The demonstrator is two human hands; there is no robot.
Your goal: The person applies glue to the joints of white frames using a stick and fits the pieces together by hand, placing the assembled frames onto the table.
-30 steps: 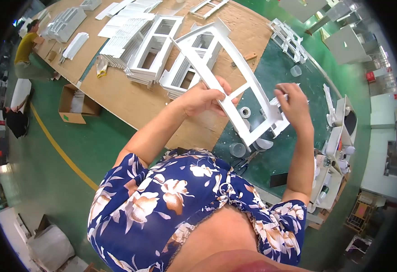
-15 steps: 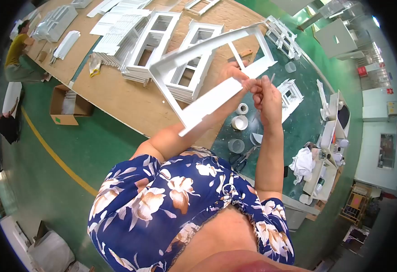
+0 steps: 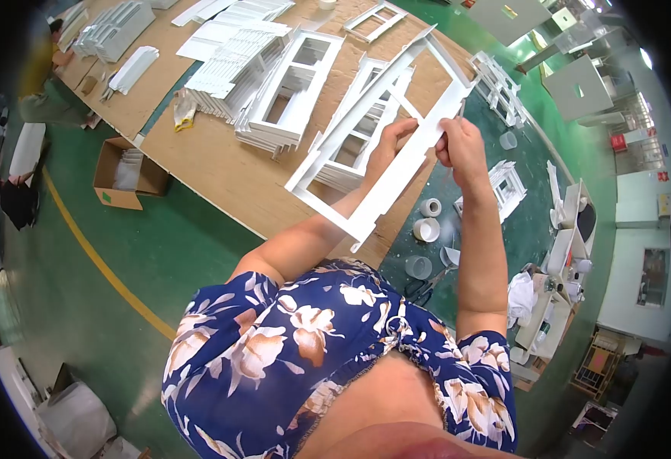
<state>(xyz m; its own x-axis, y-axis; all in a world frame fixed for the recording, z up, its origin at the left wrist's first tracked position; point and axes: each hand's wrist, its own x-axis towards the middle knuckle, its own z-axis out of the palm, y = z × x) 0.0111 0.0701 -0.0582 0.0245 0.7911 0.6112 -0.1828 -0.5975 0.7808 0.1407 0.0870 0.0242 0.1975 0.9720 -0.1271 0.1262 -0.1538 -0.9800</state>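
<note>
A white rectangular frame [image 3: 404, 174] with a crossbar is held tilted above the table, its wide flat rail towards me. My left hand [image 3: 383, 153] is closed around the frame near the crossbar, and the rail partly covers its fingers. My right hand [image 3: 465, 153] is closed in a pinch against the rail's right edge. A thin stick-like tool [image 3: 461, 109] pokes out beyond its fingers; its kind is too small to tell. Stacked white frames [image 3: 293, 96] lie beyond my left hand, with another stack [image 3: 351, 149] beneath the held frame.
To the right on the green table surface are a tape roll [image 3: 430, 207], a white cup [image 3: 426, 229], a clear cup [image 3: 418, 266] and scissors [image 3: 425, 289]. More white frames [image 3: 500, 92] lie at the far right. A cardboard box [image 3: 125, 180] stands on the floor; a person [image 3: 40, 84] is at far left.
The held frame has turned steeper, with its wide rail now running up to the right. My right hand has moved from the rail's middle towards its upper part. The whole view has shifted slightly.
</note>
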